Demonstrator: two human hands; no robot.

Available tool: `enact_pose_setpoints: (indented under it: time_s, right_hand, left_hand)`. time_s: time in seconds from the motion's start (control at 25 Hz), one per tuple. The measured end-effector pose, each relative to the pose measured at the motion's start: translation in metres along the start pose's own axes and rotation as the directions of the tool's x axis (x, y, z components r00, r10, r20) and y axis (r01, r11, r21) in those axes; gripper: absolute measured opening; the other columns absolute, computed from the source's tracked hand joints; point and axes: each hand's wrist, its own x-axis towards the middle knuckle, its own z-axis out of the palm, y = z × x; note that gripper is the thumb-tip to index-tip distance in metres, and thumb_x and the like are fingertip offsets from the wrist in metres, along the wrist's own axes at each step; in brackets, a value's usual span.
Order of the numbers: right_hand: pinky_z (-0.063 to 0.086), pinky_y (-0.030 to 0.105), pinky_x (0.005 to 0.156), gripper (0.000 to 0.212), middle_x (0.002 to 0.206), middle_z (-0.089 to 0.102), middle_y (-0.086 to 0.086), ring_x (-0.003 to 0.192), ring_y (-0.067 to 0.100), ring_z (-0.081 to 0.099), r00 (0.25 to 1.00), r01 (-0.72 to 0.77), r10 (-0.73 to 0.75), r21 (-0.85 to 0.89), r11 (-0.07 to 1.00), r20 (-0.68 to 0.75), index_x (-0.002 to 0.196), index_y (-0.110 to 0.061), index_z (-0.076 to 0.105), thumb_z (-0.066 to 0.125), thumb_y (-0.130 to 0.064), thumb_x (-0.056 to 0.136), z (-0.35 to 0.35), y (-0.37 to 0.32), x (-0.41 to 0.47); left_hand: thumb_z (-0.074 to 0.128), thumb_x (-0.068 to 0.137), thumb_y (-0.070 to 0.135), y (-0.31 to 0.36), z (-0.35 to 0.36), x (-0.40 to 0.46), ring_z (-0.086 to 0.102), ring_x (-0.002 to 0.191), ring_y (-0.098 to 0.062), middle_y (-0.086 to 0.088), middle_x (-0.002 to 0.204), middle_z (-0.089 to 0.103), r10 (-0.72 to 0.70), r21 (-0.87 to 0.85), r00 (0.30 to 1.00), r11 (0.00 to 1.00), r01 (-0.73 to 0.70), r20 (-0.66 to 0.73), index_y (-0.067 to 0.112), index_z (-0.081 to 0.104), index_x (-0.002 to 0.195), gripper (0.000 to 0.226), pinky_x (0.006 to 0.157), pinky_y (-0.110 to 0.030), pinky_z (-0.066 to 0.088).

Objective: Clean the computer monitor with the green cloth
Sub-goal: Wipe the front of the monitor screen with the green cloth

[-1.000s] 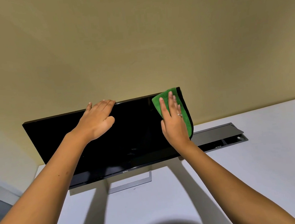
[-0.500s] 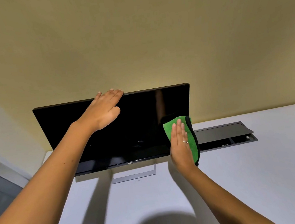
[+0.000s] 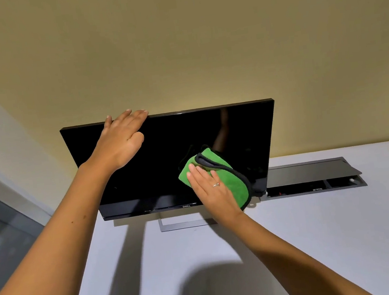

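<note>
Green cloth [image 3: 232, 184] under right hand [image 3: 212, 191] fingers [image 3: 198, 174].

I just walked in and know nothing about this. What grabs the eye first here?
The bright green cloth stands out most, pressed flat by the right hand against the lower right of the dark monitor. The left hand rests on the monitor's top edge, left of centre. The monitor stands on a white desk.

You are pressing a bright green cloth [image 3: 235, 186] with dark edging on the black monitor [image 3: 171, 147]; the desk [image 3: 321, 229] is showing white.
</note>
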Motion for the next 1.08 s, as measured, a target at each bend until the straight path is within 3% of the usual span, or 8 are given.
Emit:
enact_pose_setpoints:
  time_s: [0.12, 0.24, 0.36, 0.56, 0.68, 0.84, 0.96, 1.08]
  right_hand:
    - [0.034, 0.062, 0.103, 0.071, 0.152, 0.032, 0.007, 0.137, 0.022, 0.037, 0.999, -0.001, 0.002, -0.042, 0.999, 0.035, 0.141, -0.007, 0.044, 0.034, 0.014, 0.073, 0.003, 0.021, -0.033]
    - [0.017, 0.072, 0.104, 0.078, 0.153, 0.029, 0.011, 0.143, 0.026, 0.023, 0.954, -0.299, 0.297, -0.050, 0.953, -0.030, 0.145, -0.008, 0.033, 0.053, 0.016, 0.074, -0.006, 0.049, -0.036]
    - [0.018, 0.070, 0.105, 0.084, 0.154, 0.025, 0.015, 0.143, 0.030, 0.015, 0.858, -0.501, 0.504, 0.054, 0.864, -0.100, 0.146, -0.008, 0.025, 0.065, 0.009, 0.074, -0.018, 0.057, -0.005]
    - [0.020, 0.070, 0.105, 0.078, 0.154, 0.027, 0.008, 0.143, 0.027, 0.020, 0.927, -0.337, 0.329, -0.013, 0.942, -0.182, 0.146, -0.010, 0.026, 0.062, 0.000, 0.078, -0.003, -0.014, 0.053]
    - [0.021, 0.069, 0.106, 0.069, 0.153, 0.030, 0.007, 0.142, 0.025, 0.026, 0.954, -0.208, 0.203, 0.004, 0.978, -0.222, 0.145, -0.010, 0.034, 0.052, 0.009, 0.081, 0.021, -0.061, 0.054]
    - [0.011, 0.062, 0.112, 0.107, 0.159, 0.011, 0.008, 0.146, 0.027, 0.012, 0.976, -0.206, 0.207, 0.013, 0.978, -0.066, 0.149, -0.010, 0.022, 0.052, 0.026, 0.053, 0.044, -0.081, 0.019]
    - [0.016, 0.058, 0.113, 0.094, 0.159, -0.006, 0.013, 0.145, 0.034, 0.005, 0.899, -0.436, 0.439, 0.103, 0.894, -0.009, 0.150, -0.007, 0.002, 0.043, 0.015, 0.068, 0.041, -0.074, 0.006]
    - [0.017, 0.056, 0.114, 0.070, 0.158, 0.002, 0.015, 0.146, 0.032, 0.002, 0.765, -0.625, 0.644, 0.214, 0.751, -0.024, 0.150, -0.006, -0.002, 0.027, -0.011, 0.087, 0.029, -0.074, 0.031]
  left_hand:
    - [0.021, 0.076, 0.026, 0.000, 0.002, -0.001, 0.009, 0.145, -0.013, 0.006, 0.155, 0.024, 0.003, -0.028, 0.999, 1.000, -0.004, -0.033, 0.023, 0.026, 0.149, 0.073, 0.117, -0.045, -0.005]
    - [0.022, 0.075, 0.025, -0.001, 0.004, -0.001, 0.010, 0.145, -0.013, 0.006, 0.155, 0.025, 0.015, -0.036, 0.999, 0.999, -0.017, -0.044, 0.022, 0.027, 0.148, 0.073, 0.117, -0.045, -0.006]
    - [0.022, 0.075, 0.025, -0.002, 0.005, -0.001, 0.010, 0.145, -0.014, 0.005, 0.155, 0.026, 0.035, -0.044, 0.998, 0.998, -0.037, -0.055, 0.021, 0.027, 0.148, 0.073, 0.116, -0.046, -0.006]
    - [0.019, 0.075, 0.029, -0.006, 0.010, -0.003, 0.009, 0.145, -0.014, 0.005, 0.156, 0.023, 0.080, -0.008, 0.994, 0.997, -0.080, -0.070, 0.022, 0.023, 0.149, 0.075, 0.116, -0.047, -0.006]
    - [0.015, 0.075, 0.033, -0.010, 0.011, -0.005, 0.007, 0.145, -0.013, 0.006, 0.156, 0.020, 0.114, 0.008, 0.991, 0.993, -0.114, -0.072, 0.022, 0.020, 0.150, 0.076, 0.116, -0.045, -0.007]
    - [0.014, 0.073, 0.035, -0.039, 0.010, -0.020, 0.018, 0.143, -0.019, 0.001, 0.152, 0.031, 0.129, 0.063, 0.977, 0.991, -0.119, -0.171, 0.018, 0.030, 0.147, 0.077, 0.116, -0.048, -0.001]
    - [0.021, 0.075, 0.029, -0.082, 0.005, -0.040, 0.024, 0.140, -0.024, -0.005, 0.147, 0.038, 0.052, 0.058, 0.951, 0.998, -0.036, -0.306, 0.014, 0.038, 0.143, 0.072, 0.115, -0.052, 0.005]
    - [0.025, 0.079, 0.019, -0.107, 0.002, -0.057, 0.009, 0.145, -0.015, 0.001, 0.155, 0.027, -0.017, -0.133, 0.945, 0.991, -0.028, -0.327, 0.014, 0.030, 0.147, 0.069, 0.118, -0.033, 0.004]
